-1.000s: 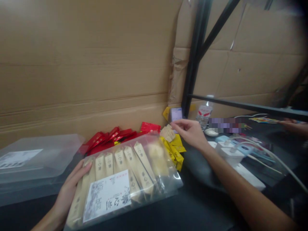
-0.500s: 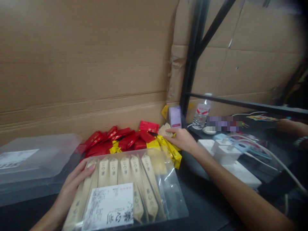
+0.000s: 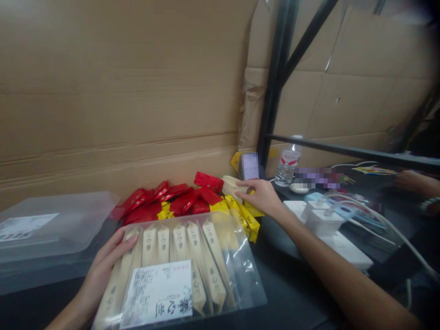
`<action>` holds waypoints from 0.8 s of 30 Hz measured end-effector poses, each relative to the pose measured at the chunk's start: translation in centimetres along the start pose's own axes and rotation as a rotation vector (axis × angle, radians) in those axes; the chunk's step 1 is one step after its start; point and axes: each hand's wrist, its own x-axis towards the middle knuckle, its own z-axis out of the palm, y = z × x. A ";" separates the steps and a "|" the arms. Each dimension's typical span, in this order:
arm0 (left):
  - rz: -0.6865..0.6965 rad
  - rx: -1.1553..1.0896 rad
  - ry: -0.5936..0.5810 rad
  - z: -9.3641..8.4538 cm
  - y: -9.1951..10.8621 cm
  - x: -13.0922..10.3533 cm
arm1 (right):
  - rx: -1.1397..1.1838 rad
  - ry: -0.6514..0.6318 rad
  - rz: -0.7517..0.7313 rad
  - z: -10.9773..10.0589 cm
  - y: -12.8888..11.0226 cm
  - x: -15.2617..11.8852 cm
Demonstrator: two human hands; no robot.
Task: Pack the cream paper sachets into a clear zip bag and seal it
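My left hand [image 3: 106, 266] grips the left side of a clear plastic box [image 3: 252, 279], its thumb over the top edge. Inside the box stand several beige packets [image 3: 180, 243] in a row, and a white label [image 3: 160, 291] is on its front. My right hand [image 3: 259, 197] pinches a beige packet [image 3: 232, 187] behind the box, above a heap of red packets [image 3: 185, 199] and yellow packets [image 3: 245, 220]. The lower part of that held packet is hidden by the yellow ones.
At the left lies another clear box [image 3: 85, 220]. A phone [image 3: 250, 166] leans near the black rack post [image 3: 275, 87]. To the right are a water bottle [image 3: 288, 162], white chargers with cables [image 3: 323, 220], and another person's hand [image 3: 417, 183]. Cardboard [image 3: 120, 91] stands behind.
My right hand has shifted slightly right, and the beige packet in it has turned and shows more of its length. A red packet beside it has moved slightly left. My left hand is nearly unchanged.
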 end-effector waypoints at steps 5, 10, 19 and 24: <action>0.011 0.008 -0.018 0.2 0.3 -0.4 | 0.030 0.095 0.074 -0.8 0.5 0.1; 0.014 -0.043 -0.017 0.4 0.4 -0.8 | 0.194 0.354 0.104 -2.0 0.6 0.4; 0.048 -0.166 -0.107 -0.1 -0.3 -0.9 | 1.172 0.369 0.237 -2.3 -0.3 0.7; 0.013 -0.220 -0.111 0.0 -0.3 -0.8 | 1.297 0.361 0.336 -2.5 -0.5 0.6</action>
